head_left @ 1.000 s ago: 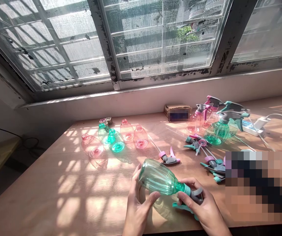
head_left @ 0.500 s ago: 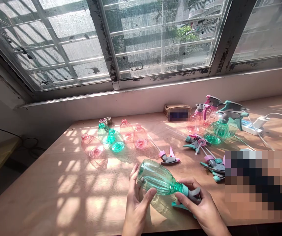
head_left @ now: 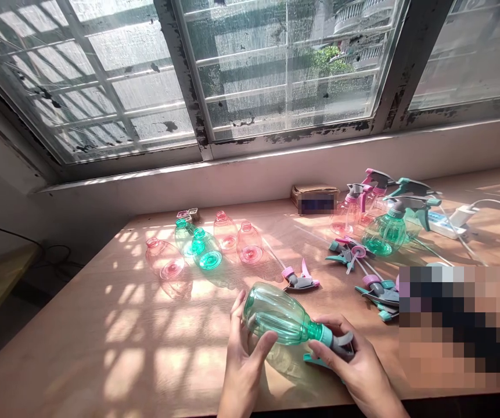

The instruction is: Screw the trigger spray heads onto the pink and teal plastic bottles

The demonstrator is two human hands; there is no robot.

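Note:
A clear green spray bottle point(head_left: 276, 316) lies tilted on its side just above the wooden table point(head_left: 123, 348), near the front edge. My left hand point(head_left: 243, 363) wraps round its body, thumb on top. My right hand point(head_left: 354, 366) grips the grey and teal trigger head point(head_left: 339, 345) fitted at the bottle's neck.
Several capless pink and green bottles point(head_left: 206, 247) stand at the back left. Loose trigger heads with dip tubes point(head_left: 363, 273) lie to the right. Finished spray bottles point(head_left: 384, 223) stand at the back right beside a small box point(head_left: 315, 198), a power strip point(head_left: 445, 223) and a blurred patch.
The bottle and both hands shifted slightly up and left; my grips stay the same.

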